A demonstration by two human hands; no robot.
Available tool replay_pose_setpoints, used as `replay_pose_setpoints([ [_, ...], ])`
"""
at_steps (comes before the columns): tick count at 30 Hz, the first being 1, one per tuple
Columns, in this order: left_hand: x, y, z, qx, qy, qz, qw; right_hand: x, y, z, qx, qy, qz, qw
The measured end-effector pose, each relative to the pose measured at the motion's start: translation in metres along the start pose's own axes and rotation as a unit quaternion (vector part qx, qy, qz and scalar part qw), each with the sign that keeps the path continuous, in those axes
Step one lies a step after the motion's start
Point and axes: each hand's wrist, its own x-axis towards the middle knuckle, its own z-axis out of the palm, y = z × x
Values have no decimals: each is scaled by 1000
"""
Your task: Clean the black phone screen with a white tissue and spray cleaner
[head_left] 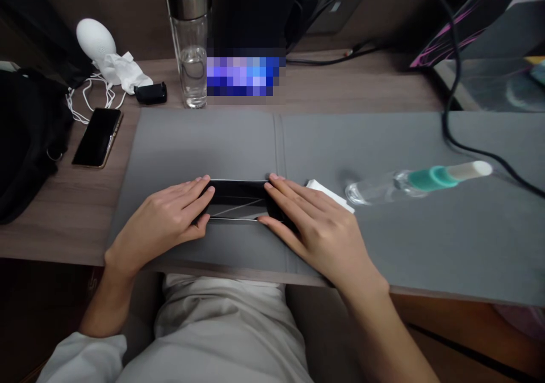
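A black, glossy smartphone (237, 199) lies sideways on the grey desk mat (204, 139), its thin bright edges showing along the top and bottom. My left hand (170, 213) is closed over its left end, fingertips on the far edge and thumb at the near edge. Around the right end my right hand (319, 218) does the same, fingers laid across the surface and thumb along the near edge. Both ends of the phone are hidden under my hands. A white flat piece (330, 194) sticks out from behind my right hand.
A clear bottle with a teal collar (432, 180) is right of my right hand. Farther back are a glass water bottle (195, 59), a second phone (97, 138), a small black object (151, 93) and white cords (91, 91). A black cable (447, 116) crosses the mat.
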Motion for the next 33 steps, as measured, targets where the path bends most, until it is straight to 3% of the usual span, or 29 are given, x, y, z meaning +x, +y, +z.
replay_pose_setpoints([
  [15, -1, -1, 0, -25, 9, -16, 1000, -1, -1, 1, 34, -1, 27, 999],
  [23, 0, -1, 0, -31, 16, -29, 999, -3, 0, 0, 123, 0, 110, 986],
  [33, -4, -5, 1, -49, 1, -36, 998, -3, 10, -5, 155, -38, 109, 981],
])
